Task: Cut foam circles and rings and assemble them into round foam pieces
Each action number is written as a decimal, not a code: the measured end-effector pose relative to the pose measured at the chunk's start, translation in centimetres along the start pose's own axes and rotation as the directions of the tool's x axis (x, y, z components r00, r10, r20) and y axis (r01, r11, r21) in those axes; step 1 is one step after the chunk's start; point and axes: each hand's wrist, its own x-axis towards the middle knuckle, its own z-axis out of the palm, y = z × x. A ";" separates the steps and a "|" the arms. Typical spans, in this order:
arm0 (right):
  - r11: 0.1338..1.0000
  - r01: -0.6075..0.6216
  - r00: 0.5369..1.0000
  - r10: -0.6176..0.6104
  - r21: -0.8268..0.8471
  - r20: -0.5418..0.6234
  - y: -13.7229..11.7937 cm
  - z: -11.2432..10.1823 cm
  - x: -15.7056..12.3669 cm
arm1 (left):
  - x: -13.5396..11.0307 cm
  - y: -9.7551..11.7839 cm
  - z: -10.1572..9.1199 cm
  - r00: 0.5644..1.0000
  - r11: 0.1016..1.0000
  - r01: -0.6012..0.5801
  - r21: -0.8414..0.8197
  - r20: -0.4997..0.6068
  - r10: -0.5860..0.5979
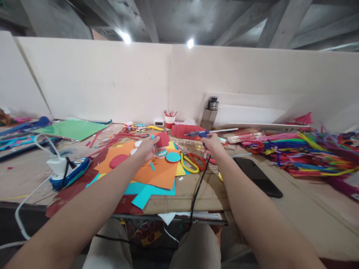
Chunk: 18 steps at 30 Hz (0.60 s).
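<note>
My left hand [148, 150] is closed on a red paper disc [163, 139], held up over a pile of orange paper [157, 175]. Beneath it lie a blue disc [173, 157] with a pale rim and another red disc [119, 161]. In my right hand [213, 144] is a blue hot glue gun [200, 133], its nozzle toward the left. A white glue stick [226, 130] sticks out of its back, and a black cord [200, 185] hangs down from it. Yellow-handled scissors [189, 164] and red-handled scissors [199, 160] lie between the hands.
A black phone [258, 177] rests at the right, before a heap of coloured pipe cleaners [305, 153]. Behind stand a bottle [209, 114] and a red-and-white cup [169, 121]. At left are a blue power strip [74, 173] and a green sheet [71, 129].
</note>
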 end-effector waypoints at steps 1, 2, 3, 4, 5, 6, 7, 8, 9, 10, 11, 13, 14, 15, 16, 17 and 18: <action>0.999 -0.009 1.000 0.009 0.032 -0.009 -0.2 -0.1 -0.1 | 0.1 -0.1 0.0 1.000 1.000 -0.007 -0.006 -0.008 0.007; 0.997 -0.024 1.000 0.025 0.068 -0.005 -0.4 -0.1 -0.2 | 0.1 -0.1 0.0 1.000 1.000 -0.009 -0.013 -0.021 0.009; 0.994 -0.045 0.999 0.044 0.103 0.014 -0.6 0.0 -0.4 | 0.2 -0.1 -0.1 0.999 1.000 -0.006 -0.021 -0.036 0.006; 0.989 -0.070 0.997 0.064 0.133 0.043 -0.7 0.0 -0.5 | 0.3 -0.2 -0.1 0.999 1.000 0.000 -0.030 -0.049 -0.001; 0.983 -0.095 0.994 0.084 0.157 0.077 -0.8 0.1 -0.8 | 0.3 -0.2 -0.1 0.998 0.999 0.007 -0.039 -0.058 -0.009; 0.978 -0.117 0.989 0.099 0.175 0.108 -0.8 0.3 -1.0 | 0.3 -0.1 -0.1 0.998 0.999 0.012 -0.047 -0.063 -0.015; 0.973 -0.130 0.986 0.106 0.192 0.129 -0.9 0.4 -1.2 | 0.3 -0.1 -0.1 0.998 0.998 0.016 -0.053 -0.067 -0.019; 0.969 -0.131 0.985 0.102 0.210 0.140 -1.0 0.5 -1.5 | 0.3 -0.1 -0.1 0.997 0.998 0.020 -0.055 -0.067 -0.024; 0.966 -0.118 0.986 0.087 0.232 0.140 -1.2 0.6 -1.7 | 0.3 -0.1 -0.2 0.998 0.998 0.023 -0.055 -0.065 -0.026; 0.962 -0.093 0.990 0.061 0.258 0.131 -1.4 0.7 -1.9 | 0.3 -0.1 -0.2 0.998 0.998 0.024 -0.050 -0.064 -0.027; 0.957 -0.062 0.993 0.029 0.285 0.117 -1.6 0.8 -2.1 | 0.4 -0.2 -0.2 0.998 0.999 0.025 -0.043 -0.063 -0.028; 0.945 -0.013 0.995 -0.021 0.328 0.098 -2.0 1.0 -2.4 | 0.5 -0.3 -0.2 0.998 0.999 0.025 -0.026 -0.062 -0.027; 0.941 -0.007 0.995 -0.029 0.338 0.100 -2.0 1.1 -2.5 | 0.5 -0.4 -0.3 0.998 1.000 0.025 -0.019 -0.060 -0.026; 0.941 -0.013 0.994 -0.025 0.339 0.108 -2.1 1.2 -2.5 | 0.6 -0.5 -0.3 0.998 1.000 0.024 -0.015 -0.056 -0.025; 0.942 -0.025 0.993 -0.015 0.334 0.116 -2.0 1.2 -2.5 | 0.7 -0.6 -0.4 0.998 1.000 0.023 -0.015 -0.051 -0.024; 0.945 -0.036 0.993 -0.004 0.326 0.121 -2.0 1.3 -2.5 | 0.8 -0.7 -0.5 0.999 1.000 0.021 -0.017 -0.046 -0.022; 0.948 -0.042 0.992 0.003 0.317 0.124 -2.0 1.3 -2.6 | 0.9 -0.7 -0.6 0.999 1.000 0.019 -0.018 -0.042 -0.020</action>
